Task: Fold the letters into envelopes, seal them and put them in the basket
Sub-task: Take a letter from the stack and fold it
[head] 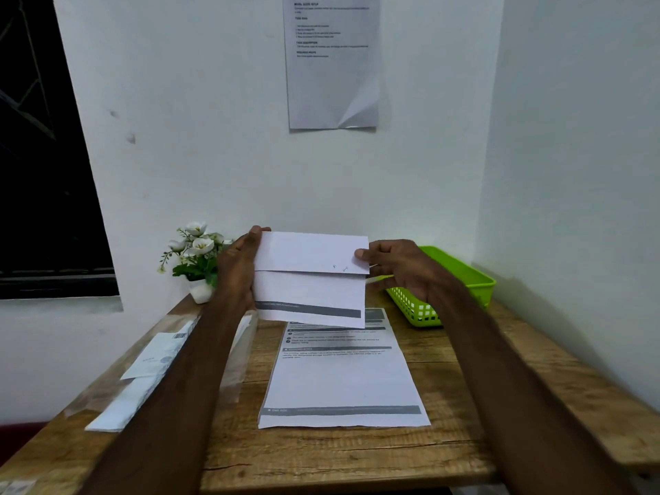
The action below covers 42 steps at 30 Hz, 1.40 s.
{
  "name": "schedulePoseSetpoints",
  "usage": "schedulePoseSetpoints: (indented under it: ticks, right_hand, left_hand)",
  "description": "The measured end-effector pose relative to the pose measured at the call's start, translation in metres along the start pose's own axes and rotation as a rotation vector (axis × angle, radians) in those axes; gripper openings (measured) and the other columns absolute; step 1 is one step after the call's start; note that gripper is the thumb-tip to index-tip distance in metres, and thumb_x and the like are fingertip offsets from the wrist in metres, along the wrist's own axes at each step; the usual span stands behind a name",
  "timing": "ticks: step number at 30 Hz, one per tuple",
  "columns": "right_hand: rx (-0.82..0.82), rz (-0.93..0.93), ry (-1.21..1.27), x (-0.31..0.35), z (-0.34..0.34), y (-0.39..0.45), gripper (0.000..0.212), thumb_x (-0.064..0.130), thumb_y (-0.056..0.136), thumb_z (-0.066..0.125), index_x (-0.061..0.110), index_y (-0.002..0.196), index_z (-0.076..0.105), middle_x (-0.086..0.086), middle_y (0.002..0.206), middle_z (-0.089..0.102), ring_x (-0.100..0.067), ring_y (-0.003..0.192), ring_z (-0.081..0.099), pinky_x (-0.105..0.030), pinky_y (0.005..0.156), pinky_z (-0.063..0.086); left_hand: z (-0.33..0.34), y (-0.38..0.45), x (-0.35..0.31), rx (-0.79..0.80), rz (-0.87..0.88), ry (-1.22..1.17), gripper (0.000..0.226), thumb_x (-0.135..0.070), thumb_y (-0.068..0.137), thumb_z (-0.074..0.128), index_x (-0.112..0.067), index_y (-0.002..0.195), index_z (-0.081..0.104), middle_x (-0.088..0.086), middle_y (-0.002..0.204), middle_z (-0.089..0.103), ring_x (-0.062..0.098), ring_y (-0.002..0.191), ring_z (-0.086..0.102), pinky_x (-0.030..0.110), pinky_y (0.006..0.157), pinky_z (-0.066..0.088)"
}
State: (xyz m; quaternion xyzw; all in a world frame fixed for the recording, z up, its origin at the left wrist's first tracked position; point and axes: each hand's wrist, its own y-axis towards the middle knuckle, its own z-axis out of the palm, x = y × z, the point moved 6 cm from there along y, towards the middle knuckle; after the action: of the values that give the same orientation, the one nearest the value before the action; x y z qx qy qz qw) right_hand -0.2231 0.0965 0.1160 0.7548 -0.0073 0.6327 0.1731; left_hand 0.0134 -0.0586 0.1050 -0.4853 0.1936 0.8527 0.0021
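Note:
I hold a folded white letter (310, 280) up in the air above the table, its top third folded down over the front and a grey printed bar along its lower edge. My left hand (237, 269) grips its left edge. My right hand (396, 267) pinches its upper right corner with the thumb in front. Flat on the wooden table (321, 455) below lies a stack of unfolded printed letters (343, 380). A clear plastic pack of white envelopes (143, 376) lies at the left, partly hidden by my left forearm. The green plastic basket (464, 276) stands at the back right.
A small white pot of artificial white flowers (194, 259) stands at the table's back left corner. A printed sheet (332, 62) is stuck on the wall ahead. White walls close the table in at the back and right; a dark window (39, 155) is at the left.

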Motion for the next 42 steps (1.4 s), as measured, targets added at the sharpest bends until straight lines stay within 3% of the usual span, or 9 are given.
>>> schedulePoseSetpoints:
  ticks: [9,13,18,24,27,30,33,36,42]
  right_hand:
    - [-0.151,-0.05,0.131,-0.008,-0.007,0.01,0.025,0.011,0.093,0.07,0.004,0.117,0.072,-0.012,0.108,0.077,-0.022,0.088,0.074,-0.033,0.071,0.062]
    - [-0.156,-0.073,0.129,-0.009,-0.011,0.012,0.025,0.01,0.094,0.068,0.008,0.119,0.072,-0.012,0.111,0.076,-0.026,0.096,0.074,-0.04,0.081,0.062]
    - [-0.115,-0.157,0.078,0.001,-0.011,0.007,0.026,-0.003,0.093,0.065,0.007,0.116,0.074,-0.009,0.111,0.076,-0.018,0.096,0.072,-0.038,0.075,0.062]
    - [-0.09,-0.301,-0.149,0.008,-0.01,0.003,0.033,-0.019,0.09,0.051,-0.006,0.105,0.077,-0.008,0.125,0.072,-0.017,0.113,0.07,-0.034,0.083,0.062]
    - [-0.115,-0.358,-0.269,0.006,-0.008,0.007,0.036,-0.024,0.083,0.052,-0.008,0.104,0.076,-0.013,0.125,0.07,-0.017,0.114,0.068,-0.02,0.082,0.057]
    - [-0.129,-0.382,-0.353,0.005,-0.008,0.009,0.038,-0.026,0.079,0.05,-0.008,0.099,0.077,-0.014,0.123,0.071,-0.012,0.108,0.069,-0.018,0.079,0.057]
    - [-0.14,-0.336,-0.445,0.001,-0.012,0.013,0.051,-0.025,0.075,0.045,0.003,0.097,0.082,-0.007,0.122,0.072,-0.012,0.112,0.068,-0.033,0.085,0.06]
    - [-0.239,-0.283,-0.476,0.001,-0.021,0.014,0.06,-0.022,0.074,0.039,0.009,0.104,0.081,-0.003,0.119,0.074,-0.01,0.111,0.066,-0.033,0.083,0.059]
    - [-0.318,-0.347,-0.549,0.005,-0.004,0.015,0.017,0.025,0.093,0.067,0.019,0.098,0.082,0.009,0.098,0.079,-0.001,0.094,0.071,-0.033,0.088,0.056]
  left_hand:
    - [0.006,-0.014,0.016,0.386,-0.355,0.275,0.047,-0.024,0.08,0.08,-0.006,0.122,0.068,0.017,0.114,0.075,0.034,0.107,0.071,0.047,0.078,0.063]
    - [-0.002,-0.008,0.024,0.334,-0.368,0.352,0.05,-0.02,0.074,0.083,-0.003,0.119,0.069,0.024,0.117,0.071,0.038,0.098,0.069,0.053,0.077,0.059]
    - [-0.001,-0.007,0.023,0.24,-0.398,0.176,0.015,-0.004,0.099,0.056,-0.007,0.108,0.068,0.01,0.098,0.077,0.022,0.082,0.072,0.036,0.059,0.064]
    - [-0.004,-0.008,0.022,0.239,-0.486,0.01,0.046,-0.028,0.104,0.031,-0.007,0.124,0.066,0.021,0.116,0.07,0.033,0.096,0.068,0.041,0.063,0.064]
    - [-0.003,-0.007,0.024,0.275,-0.51,0.047,0.051,-0.049,0.104,0.042,-0.007,0.123,0.066,0.021,0.118,0.07,0.032,0.099,0.068,0.041,0.062,0.064]
    - [-0.002,-0.006,0.027,0.263,-0.448,0.126,0.03,-0.023,0.099,0.062,-0.004,0.121,0.067,0.02,0.125,0.068,0.027,0.092,0.071,0.041,0.062,0.064]
    - [0.0,-0.005,0.03,0.283,-0.396,0.154,0.019,-0.012,0.098,0.063,-0.009,0.114,0.071,0.019,0.125,0.069,0.025,0.091,0.072,0.038,0.069,0.063]
    - [0.001,-0.004,0.027,0.278,-0.355,0.17,0.016,-0.014,0.097,0.064,-0.012,0.11,0.073,0.017,0.118,0.072,0.024,0.088,0.073,0.037,0.068,0.063]
    - [0.012,-0.008,0.023,0.365,-0.271,0.295,0.017,-0.024,0.092,0.072,-0.017,0.106,0.079,0.012,0.117,0.074,0.021,0.092,0.07,0.034,0.07,0.062]
